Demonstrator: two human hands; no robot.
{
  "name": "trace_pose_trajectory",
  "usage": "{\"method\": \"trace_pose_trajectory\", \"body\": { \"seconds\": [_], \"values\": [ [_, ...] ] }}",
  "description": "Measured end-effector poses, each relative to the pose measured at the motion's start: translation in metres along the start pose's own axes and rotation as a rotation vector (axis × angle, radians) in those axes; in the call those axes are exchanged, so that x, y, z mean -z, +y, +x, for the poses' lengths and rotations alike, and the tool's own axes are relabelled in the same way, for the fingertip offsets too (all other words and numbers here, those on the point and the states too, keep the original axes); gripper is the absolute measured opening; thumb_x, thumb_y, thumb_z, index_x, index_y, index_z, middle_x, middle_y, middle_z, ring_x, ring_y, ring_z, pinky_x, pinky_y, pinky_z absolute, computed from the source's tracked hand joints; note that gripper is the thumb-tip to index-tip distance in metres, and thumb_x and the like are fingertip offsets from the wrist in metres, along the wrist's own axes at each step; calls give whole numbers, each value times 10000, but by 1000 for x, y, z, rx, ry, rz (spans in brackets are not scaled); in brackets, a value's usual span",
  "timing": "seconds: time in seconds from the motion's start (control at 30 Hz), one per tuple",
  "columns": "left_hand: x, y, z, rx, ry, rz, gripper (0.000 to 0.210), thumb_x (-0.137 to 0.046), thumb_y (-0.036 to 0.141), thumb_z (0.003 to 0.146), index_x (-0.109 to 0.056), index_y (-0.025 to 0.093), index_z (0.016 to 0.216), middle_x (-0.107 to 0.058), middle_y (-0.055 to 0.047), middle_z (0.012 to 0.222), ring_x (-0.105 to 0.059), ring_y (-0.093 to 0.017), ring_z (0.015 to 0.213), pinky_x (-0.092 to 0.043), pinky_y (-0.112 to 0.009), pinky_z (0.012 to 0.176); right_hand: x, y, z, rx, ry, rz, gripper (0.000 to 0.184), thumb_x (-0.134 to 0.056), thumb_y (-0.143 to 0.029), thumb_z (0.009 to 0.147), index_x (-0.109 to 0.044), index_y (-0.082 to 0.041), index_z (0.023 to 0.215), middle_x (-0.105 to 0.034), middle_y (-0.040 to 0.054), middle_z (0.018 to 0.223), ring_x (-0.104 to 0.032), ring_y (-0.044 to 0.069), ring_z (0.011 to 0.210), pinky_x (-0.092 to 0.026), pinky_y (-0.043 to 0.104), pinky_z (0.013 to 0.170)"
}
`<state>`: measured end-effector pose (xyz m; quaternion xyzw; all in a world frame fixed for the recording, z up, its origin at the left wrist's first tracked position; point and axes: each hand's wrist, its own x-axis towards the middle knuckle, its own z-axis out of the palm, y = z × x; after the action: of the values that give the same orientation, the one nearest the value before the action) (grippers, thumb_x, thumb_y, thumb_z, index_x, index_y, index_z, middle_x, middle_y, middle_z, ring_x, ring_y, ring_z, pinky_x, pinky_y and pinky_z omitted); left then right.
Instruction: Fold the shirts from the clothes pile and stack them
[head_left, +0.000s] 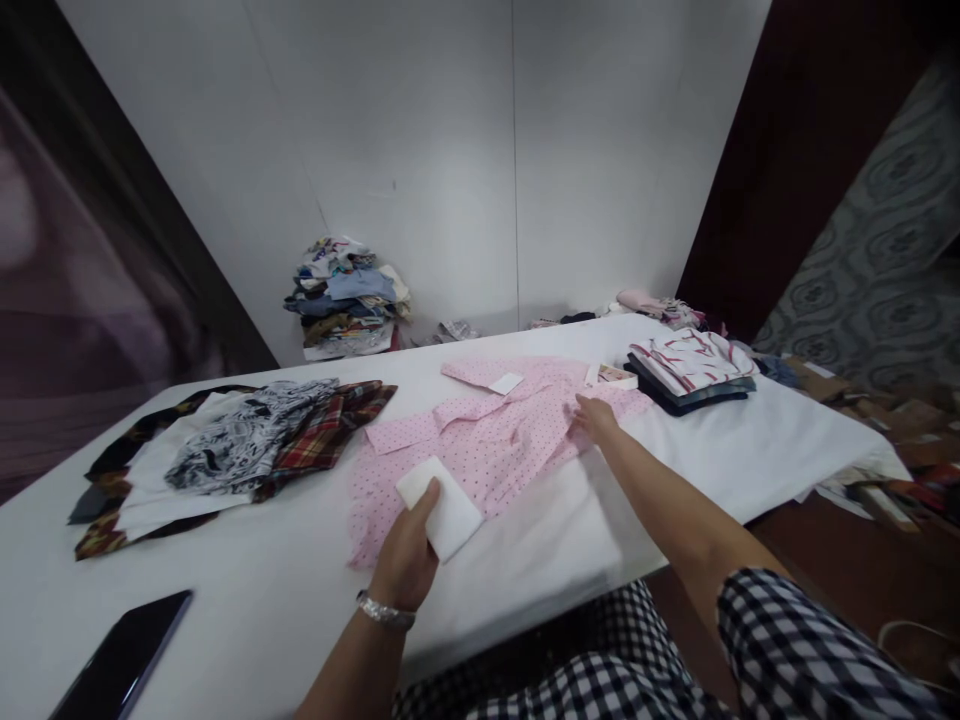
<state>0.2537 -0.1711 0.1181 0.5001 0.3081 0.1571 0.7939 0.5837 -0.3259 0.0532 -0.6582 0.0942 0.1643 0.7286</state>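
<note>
A pink garment with small dark dots lies spread and creased over the middle of the white table. My left hand grips a folded white cloth or paper pad, thumb on top, above the garment's near left part. My right hand reaches to the garment's right side, its fingers curled at the fabric and partly hidden, so I cannot tell whether they pinch it. A small white card rests on the garment's far part. Near my right hand is a small open white box with something inside.
On the left lies a heap of clothes, with a dark phone nearer me. A folded stack sits at the right. Behind the white table, clothes are piled against the wall. Boxes crowd the right floor.
</note>
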Motion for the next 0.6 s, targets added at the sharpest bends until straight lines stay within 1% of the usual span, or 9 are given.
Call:
{"method": "trace_pose_trajectory", "body": {
  "seconds": [0.1,0.17,0.23,0.33,0.4,0.47,0.53,0.6],
  "values": [
    [-5,17,7,-12,30,-83,381,-543,328,880,-570,167,1224,-700,-101,1058,-663,-251,995,-574,-378,828,3,-10,22,-50,110,19,318,-648,-232,805,-531,-197,1098,-540,-36,646,-539,99,521,-460,168,442],
    [-8,29,15,-21,51,-107,369,-556,296,877,-575,149,1214,-695,-108,1069,-671,-243,972,-573,-370,835,3,-17,34,-97,106,43,178,-620,-183,821,-551,-178,984,-501,-47,573,-489,89,459,-420,159,393],
    [-11,45,25,-28,70,-122,352,-544,283,888,-578,140,1207,-690,-113,1081,-679,-228,947,-571,-362,846,4,-26,43,-126,59,81,56,-588,-143,836,-543,-169,858,-470,-52,522,-449,75,421,-383,145,364],
    [-16,75,46,-84,78,-143,327,-500,273,918,-578,142,1207,-685,-109,1092,-681,-196,934,-555,-339,879,8,-46,53,-101,-17,160,147,-550,-136,864,-492,-181,738,-434,-62,492,-416,54,406,-364,119,363],
    [-18,95,61,-149,77,-144,309,-477,258,929,-582,146,1198,-690,-98,1076,-679,-185,935,-545,-326,890,13,-60,57,-63,-54,213,182,-528,-163,889,-474,-188,717,-442,-61,505,-429,50,425,-396,110,392],
    [-18,108,74,-200,70,-127,296,-467,241,929,-593,142,1178,-700,-91,1036,-680,-183,928,-547,-314,876,20,-69,57,-37,-86,250,182,-510,-172,903,-479,-191,724,-481,-50,539,-475,56,469,-451,115,450],
    [-11,111,82,-197,64,-86,291,-475,226,918,-601,128,1160,-709,-94,978,-686,-184,896,-557,-304,838,28,-69,53,-35,-113,263,157,-505,-152,901,-501,-190,749,-531,-34,590,-532,68,532,-502,133,524],
    [5,100,82,-116,54,-17,283,-510,213,891,-606,119,1140,-713,-99,921,-692,-184,829,-570,-301,777,36,-60,48,-57,-132,249,130,-511,-119,887,-527,-186,777,-570,-18,639,-575,81,591,-532,158,587]
  ]
}}
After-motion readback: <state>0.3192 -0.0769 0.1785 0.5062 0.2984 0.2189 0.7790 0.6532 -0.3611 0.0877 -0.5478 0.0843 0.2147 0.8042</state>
